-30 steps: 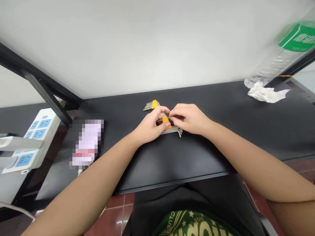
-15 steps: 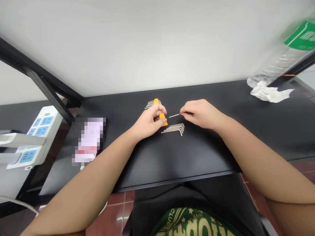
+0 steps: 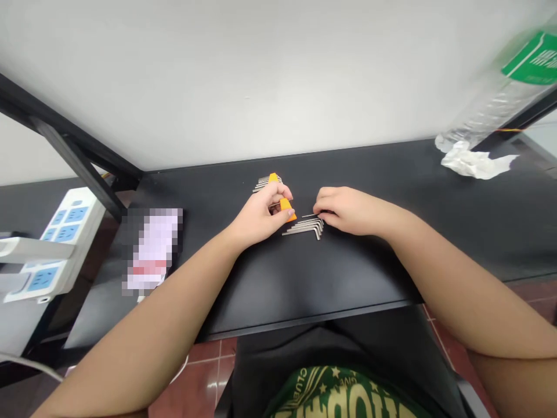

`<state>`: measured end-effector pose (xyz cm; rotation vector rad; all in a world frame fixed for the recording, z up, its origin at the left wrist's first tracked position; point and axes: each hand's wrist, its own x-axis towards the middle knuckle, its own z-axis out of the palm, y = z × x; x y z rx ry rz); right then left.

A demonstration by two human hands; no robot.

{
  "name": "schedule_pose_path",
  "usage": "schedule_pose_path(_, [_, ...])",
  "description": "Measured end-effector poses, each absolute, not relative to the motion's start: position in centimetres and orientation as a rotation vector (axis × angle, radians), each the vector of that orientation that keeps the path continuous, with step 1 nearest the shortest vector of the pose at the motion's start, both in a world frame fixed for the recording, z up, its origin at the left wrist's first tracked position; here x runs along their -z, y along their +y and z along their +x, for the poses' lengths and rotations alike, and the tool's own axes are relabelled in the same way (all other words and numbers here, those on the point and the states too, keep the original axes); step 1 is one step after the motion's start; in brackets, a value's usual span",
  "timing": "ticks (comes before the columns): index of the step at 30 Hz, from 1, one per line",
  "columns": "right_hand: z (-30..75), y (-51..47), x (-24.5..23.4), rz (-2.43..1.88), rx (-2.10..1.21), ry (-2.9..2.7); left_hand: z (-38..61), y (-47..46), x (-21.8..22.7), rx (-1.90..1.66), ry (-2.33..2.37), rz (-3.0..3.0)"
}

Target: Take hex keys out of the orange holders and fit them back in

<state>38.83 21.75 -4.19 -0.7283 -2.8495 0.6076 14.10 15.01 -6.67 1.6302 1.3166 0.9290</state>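
Pinching an orange holder (image 3: 286,208) steady, the left hand (image 3: 260,219) is curled. At its 3 o'clock — beside the key row (image 3: 304,227) — a thin key (image 3: 310,216) is nipped by the right hand (image 3: 353,211).

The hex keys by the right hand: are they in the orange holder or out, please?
Out: hex keys lie loose on the table beside the orange holder in the left hand.

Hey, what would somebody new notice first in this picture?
At the middle of the black table, the left hand grips an orange holder, and the right hand touches a row of silver hex keys beside it. A second orange-clipped key set lies just behind, and crumpled white paper sits far right.
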Motion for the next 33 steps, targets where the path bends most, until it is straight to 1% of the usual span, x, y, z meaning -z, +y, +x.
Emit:
schedule_pose_path(4, [38.2,21.2,4.3,-0.671,-0.64,-2.856,14.1,15.0,6.6,-0.919,1.318,1.646])
schedule_pose_path(8, [38.1,21.2,4.1,-0.709,-0.618,-2.614,14.4,14.8,6.5,-0.928,1.26,1.647])
schedule_pose_path(10, [37.8,21.1,4.2,-0.738,-0.75,-2.441,14.6,14.7,6.5,-0.92,1.232,1.658])
schedule_pose_path(13, [36.9,20.6,4.7,-0.744,-1.058,-2.235,14.9,14.7,6.6,-0.94,1.205,1.662])
schedule_pose_path(15, [36.2,20.3,5.1,-0.736,-1.2,-2.141,15.1,14.6,6.6,-0.953,1.19,1.65])
schedule_pose_path(21, [36.4,21.1,4.9,-0.821,-1.369,-1.982,14.9,14.7,6.6,-0.958,1.22,1.62])
schedule_pose_path(23, [37.4,21.9,4.6,-0.92,-1.314,-2.05,14.6,14.8,6.7,-0.974,1.268,1.64])
schedule_pose_path(27, [39.0,23.0,4.5,-1.11,-0.97,-2.34,14.2,15.0,6.7,-1.023,1.365,1.638])
schedule_pose_path(30, [39.0,23.1,5.0,-1.081,-0.805,-2.558,14.2,15.1,6.7,-1.033,1.382,1.628])
schedule_pose_path(33, [38.6,22.5,4.9,-1.013,-0.756,-2.686,14.2,15.1,6.8,-1.033,1.391,1.625])
